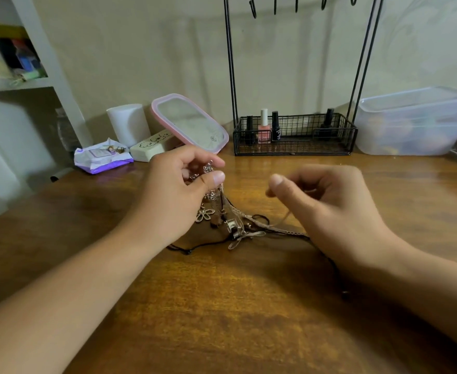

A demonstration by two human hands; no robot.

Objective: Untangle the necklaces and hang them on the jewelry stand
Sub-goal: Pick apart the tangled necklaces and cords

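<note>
Left hand [176, 190]: thumb and forefinger curled, pinching a bunch of the tangled necklaces [230, 225], small silver flower charms showing between the fingertips. From that pinch, strands hanging down to the wooden table [222, 306], where the rest of the tangle lies just below and between the two hands: a larger flower pendant under the left thumb, brown beads, a squarish metal pendant, a bow-shaped charm, pale chains and black cords trailing outward.

Right hand [327, 203]: fingers curled in, thumb pressed against the forefinger, pinching one thin pale strand that runs taut from the fingertips down into the heap. A black cord passing under the right wrist and ending near the forearm.

Beyond the fingertips, at the back of the table: black wire jewelry stand [292, 130], its hooks bare at the top edge of the view, its basket base holding nail polish bottles [264, 128], one pink, the others dark. Left of the stand, behind the left hand's fingers: pink-rimmed mirror [189, 122] leaning back, white cylinder [128, 124], cream box [152, 147], purple-edged packet [100, 157]. Far right: clear plastic container [413, 122]. Far left: white shelf unit [41, 63], contents blurred.
</note>
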